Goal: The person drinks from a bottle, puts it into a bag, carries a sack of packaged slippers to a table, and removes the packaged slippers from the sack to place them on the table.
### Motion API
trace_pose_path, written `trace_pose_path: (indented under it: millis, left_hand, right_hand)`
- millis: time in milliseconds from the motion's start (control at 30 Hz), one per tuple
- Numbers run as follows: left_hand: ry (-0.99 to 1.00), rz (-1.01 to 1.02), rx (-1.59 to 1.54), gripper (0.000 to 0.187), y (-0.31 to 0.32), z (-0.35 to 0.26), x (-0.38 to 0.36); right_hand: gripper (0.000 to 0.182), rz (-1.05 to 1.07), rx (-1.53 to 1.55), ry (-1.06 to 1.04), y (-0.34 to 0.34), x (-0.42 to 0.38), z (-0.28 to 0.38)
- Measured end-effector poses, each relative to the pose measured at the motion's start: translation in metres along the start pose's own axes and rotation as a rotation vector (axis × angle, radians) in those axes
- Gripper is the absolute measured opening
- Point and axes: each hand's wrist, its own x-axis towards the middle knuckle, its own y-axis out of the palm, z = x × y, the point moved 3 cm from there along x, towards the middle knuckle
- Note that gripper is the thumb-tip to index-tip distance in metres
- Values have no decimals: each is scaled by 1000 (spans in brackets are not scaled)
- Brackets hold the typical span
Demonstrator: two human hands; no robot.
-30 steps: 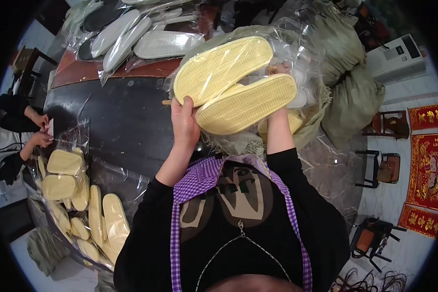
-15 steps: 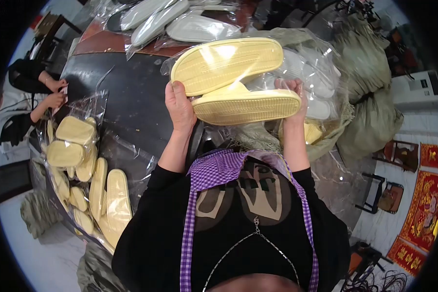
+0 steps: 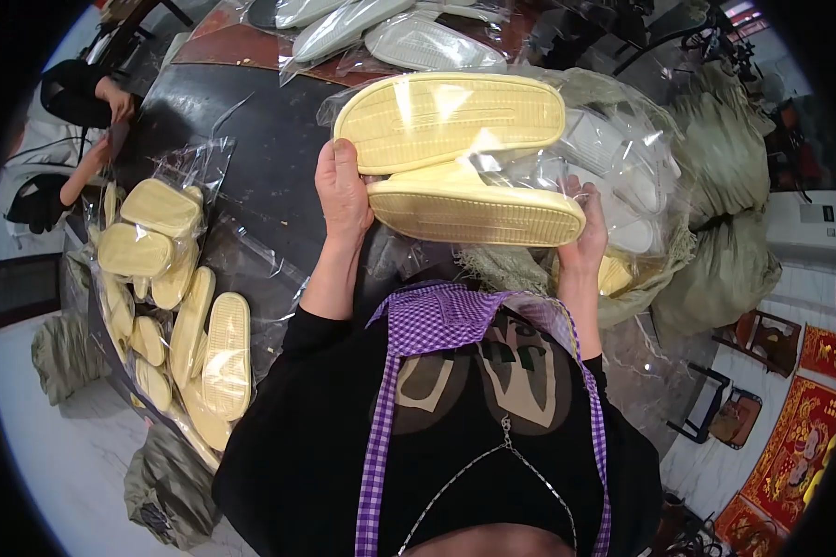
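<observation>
A pair of yellow slippers (image 3: 450, 121) in a clear plastic bag is held up in front of me, soles facing me, one above the other. My left hand (image 3: 344, 190) is closed on the left end of the pair, thumb pressed against the sole side. At the right end, my right hand (image 3: 589, 223) grips the lower slipper and the bag, its fingers partly hidden behind them. Behind the pair, white slippers (image 3: 622, 167) in clear bags lie in an open woven sack (image 3: 671, 243), with a bit of yellow slipper (image 3: 615, 275) showing lower down.
Several yellow slippers (image 3: 225, 357) lie along the left side of the dark table (image 3: 241, 139), some bagged. Bagged white slippers (image 3: 432, 42) rest at the back. A co-worker's hands (image 3: 116, 107) are at the far left. Full sacks (image 3: 715, 278) and a chair (image 3: 736, 416) stand at right.
The bagged pair stays in both hands and has tilted slightly. My right hand has shifted, showing more of its fingers. The view has turned a little, and the co-worker's hands have moved.
</observation>
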Motion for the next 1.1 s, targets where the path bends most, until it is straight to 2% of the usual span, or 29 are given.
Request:
trace_pose_path:
  millis: [100,200,333,367,400,433,500,567,633,667,700,800,833,933,1033,1100]
  left_hand:
    - [22,-103,71,26,-18,-21,4]
    - [101,-303,143,23,-54,-64,5]
    - [177,-540,354,26,-178,-128,-2]
    - [195,-672,362,24,-212,-149,-7]
    - [294,-735,506,25,-250,-172,-19]
    - [268,-934,685,28,-257,-199,-41]
    - [201,-1076,792,36,-295,-241,-71]
    - [60,-1118,788,45,-306,-273,-102]
    - [138,-890,887,44,-191,-268,-122]
    - [419,-749,1005,44,-111,-244,-146]
    - [426,-716,1161,46,-100,-246,-149]
    - [126,-1110,1149,40,-302,-325,-132]
    - [67,-1198,1194,40,-326,-330,-126]
    - [15,-1314,1475,40,-326,-332,-118]
    - [91,-1315,1734,39,-306,-337,-90]
    - [174,-1286,1838,39,-294,-342,-68]
  right_hand:
    - [22,47,-51,57,16,-6,-5]
    - [24,40,-152,97,19,-15,-7]
    - [24,123,-174,130,-4,-13,-9]
    - [25,114,-186,120,-7,-13,-10]
    - [24,141,-197,130,-7,-14,-13]
    - [24,158,-210,127,-9,-16,-12]
    - [23,88,-277,75,-10,-19,-7]
    - [22,36,-293,60,-12,-17,-4]
    - [20,-18,-411,5,-14,-12,7]
    - [19,-29,-462,-30,-8,-11,17]
    - [19,-45,-510,-89,-7,-12,28]
    - [19,-117,-694,-300,-22,-11,73]
    - [18,-158,-763,-396,-35,-8,93]
    - [24,-368,-898,-625,-64,-7,152]
    - [41,-492,-1417,-620,-92,-3,176]
    - [55,-572,-1600,-706,-114,15,183]
